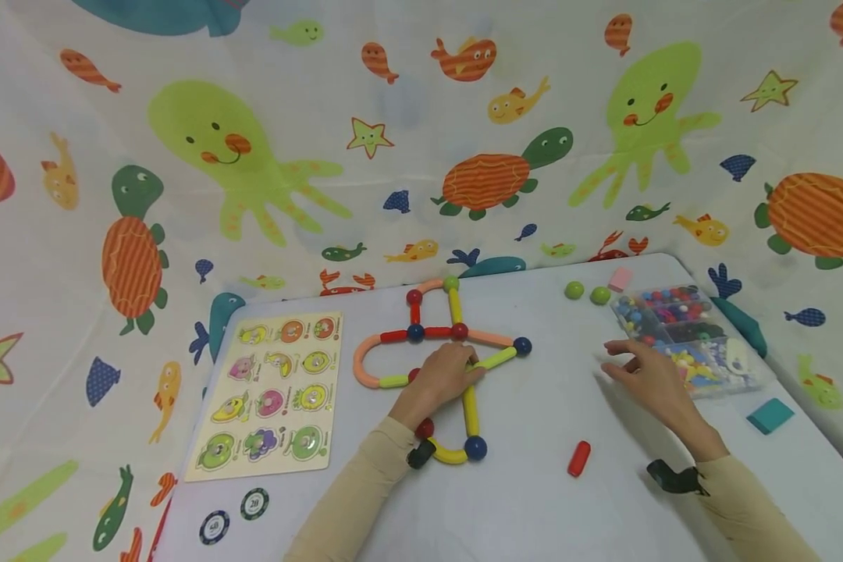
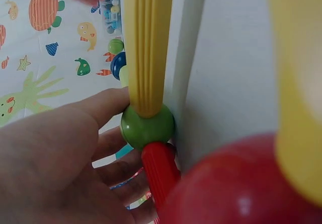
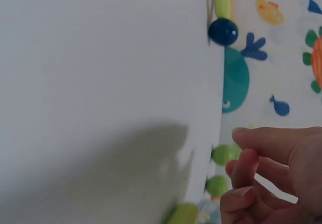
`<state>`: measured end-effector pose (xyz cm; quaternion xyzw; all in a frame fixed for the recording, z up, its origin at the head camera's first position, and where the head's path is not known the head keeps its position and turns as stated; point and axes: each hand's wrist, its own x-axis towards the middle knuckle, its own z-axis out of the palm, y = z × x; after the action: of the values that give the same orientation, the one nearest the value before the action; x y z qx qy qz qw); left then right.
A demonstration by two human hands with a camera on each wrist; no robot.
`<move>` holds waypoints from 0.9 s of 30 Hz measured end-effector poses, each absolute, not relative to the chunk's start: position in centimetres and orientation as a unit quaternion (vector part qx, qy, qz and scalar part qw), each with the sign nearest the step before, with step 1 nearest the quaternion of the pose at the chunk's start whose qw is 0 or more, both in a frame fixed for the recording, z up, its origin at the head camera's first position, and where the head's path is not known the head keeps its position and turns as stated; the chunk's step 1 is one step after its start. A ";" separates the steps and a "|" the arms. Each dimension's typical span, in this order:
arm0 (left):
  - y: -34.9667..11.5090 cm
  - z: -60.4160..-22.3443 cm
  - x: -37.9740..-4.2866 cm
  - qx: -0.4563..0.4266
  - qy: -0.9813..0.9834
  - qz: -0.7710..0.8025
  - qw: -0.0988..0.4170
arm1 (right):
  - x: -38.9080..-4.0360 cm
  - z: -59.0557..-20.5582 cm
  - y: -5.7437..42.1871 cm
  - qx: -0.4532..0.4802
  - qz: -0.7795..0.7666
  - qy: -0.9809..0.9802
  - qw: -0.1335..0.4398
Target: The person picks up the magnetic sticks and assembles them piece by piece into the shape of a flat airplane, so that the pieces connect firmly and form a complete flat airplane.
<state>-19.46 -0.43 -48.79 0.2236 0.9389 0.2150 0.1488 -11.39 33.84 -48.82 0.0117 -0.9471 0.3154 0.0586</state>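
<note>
A figure of coloured rods and balls lies on the white table. At its middle my left hand (image 1: 441, 376) holds a green ball (image 2: 147, 126), thumb on one side and fingers on the other. A yellow rod (image 2: 147, 48) and a red rod (image 2: 161, 173) join that ball. Close to the wrist camera is a large red ball (image 2: 231, 189). My right hand (image 1: 652, 382) hovers over the table beside the clear box, its fingers loosely bent with nothing between them. In the right wrist view, too, the right hand (image 3: 274, 171) holds nothing.
The divided plastic box (image 1: 734, 382) of small pieces sits at the right. Two green balls (image 1: 587, 292), a pink block (image 1: 620, 279), a teal block (image 1: 770, 416) and a loose red rod (image 1: 579, 459) lie about. Leftward are a fruit puzzle board (image 1: 267, 421) and two chips (image 1: 254, 504).
</note>
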 end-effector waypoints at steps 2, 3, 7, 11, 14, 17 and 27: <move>-0.7 -48.7 -19.5 0.226 0.938 0.218 0.147 | -10.5 -48.7 34.5 0.001 0.303 -0.951 0.064; -0.8 -48.6 -19.5 0.227 0.938 0.219 0.146 | -10.2 -48.7 34.8 -0.003 0.294 -0.953 0.066; -1.1 -48.5 -19.5 0.233 0.936 0.222 0.139 | -9.1 -48.8 35.6 -0.018 0.269 -0.960 0.077; -1.3 -48.5 -19.6 0.236 0.936 0.221 0.136 | -8.5 -49.2 35.7 -0.028 0.252 -0.964 0.075; -1.3 -48.7 -19.6 0.239 0.936 0.220 0.136 | -8.1 -49.5 35.6 -0.028 0.244 -0.966 0.075; -1.3 -48.9 -19.5 0.244 0.934 0.222 0.137 | -8.0 -49.7 35.3 -0.029 0.240 -0.968 0.071; -1.4 -49.1 -19.1 0.254 0.932 0.220 0.133 | -8.1 -49.7 35.0 -0.036 0.218 -0.975 0.032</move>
<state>-19.11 -1.42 -49.07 0.2535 0.9325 0.2202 0.1331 -8.07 35.05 -49.71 -0.0360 -0.9748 0.2179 0.0316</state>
